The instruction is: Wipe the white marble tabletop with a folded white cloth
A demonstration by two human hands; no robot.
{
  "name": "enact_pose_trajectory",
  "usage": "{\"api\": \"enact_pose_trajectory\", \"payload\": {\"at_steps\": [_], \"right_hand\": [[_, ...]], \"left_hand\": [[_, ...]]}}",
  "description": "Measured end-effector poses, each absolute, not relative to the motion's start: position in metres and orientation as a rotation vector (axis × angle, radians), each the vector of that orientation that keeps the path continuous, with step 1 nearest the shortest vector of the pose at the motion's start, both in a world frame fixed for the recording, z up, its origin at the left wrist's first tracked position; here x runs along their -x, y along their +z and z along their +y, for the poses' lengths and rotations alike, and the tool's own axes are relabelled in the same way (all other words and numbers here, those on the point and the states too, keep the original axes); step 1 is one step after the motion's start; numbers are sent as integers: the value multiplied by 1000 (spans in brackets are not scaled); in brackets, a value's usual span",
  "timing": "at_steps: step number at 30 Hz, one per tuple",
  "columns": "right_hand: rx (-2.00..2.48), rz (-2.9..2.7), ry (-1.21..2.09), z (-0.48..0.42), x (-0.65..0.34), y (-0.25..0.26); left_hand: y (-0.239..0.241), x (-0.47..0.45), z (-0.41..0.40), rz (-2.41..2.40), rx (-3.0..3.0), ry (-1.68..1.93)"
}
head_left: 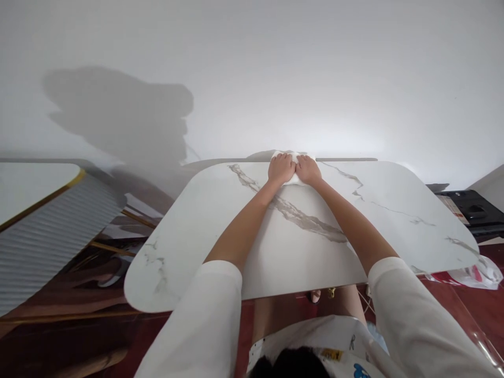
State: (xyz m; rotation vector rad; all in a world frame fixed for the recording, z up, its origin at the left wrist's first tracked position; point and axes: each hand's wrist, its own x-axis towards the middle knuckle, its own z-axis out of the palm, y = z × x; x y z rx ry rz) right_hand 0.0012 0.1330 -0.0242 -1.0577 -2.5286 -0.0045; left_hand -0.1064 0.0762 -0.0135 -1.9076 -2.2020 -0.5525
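Both my arms reach across a white marble-patterned table [220, 231] to its far edge. My left hand [281, 168] and my right hand [307, 169] lie side by side, fingers curled down onto a white cloth [292, 156] bunched at the table's far edge near the wall. The cloth shows above and between the knuckles. Both hands press on it together.
A white wall stands right behind the table. Another table with a gold rim and ribbed side [43, 220] is at the left. A black object [472, 210] and a plastic bag [478, 274] lie at the right. The floor is dark red.
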Motion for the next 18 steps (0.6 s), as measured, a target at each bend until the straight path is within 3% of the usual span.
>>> {"api": "enact_pose_trajectory", "payload": {"at_steps": [18], "right_hand": [[1135,-2569,5,58,-36,-18]], "left_hand": [[-21,95,20,-2028,2110,-461]]}}
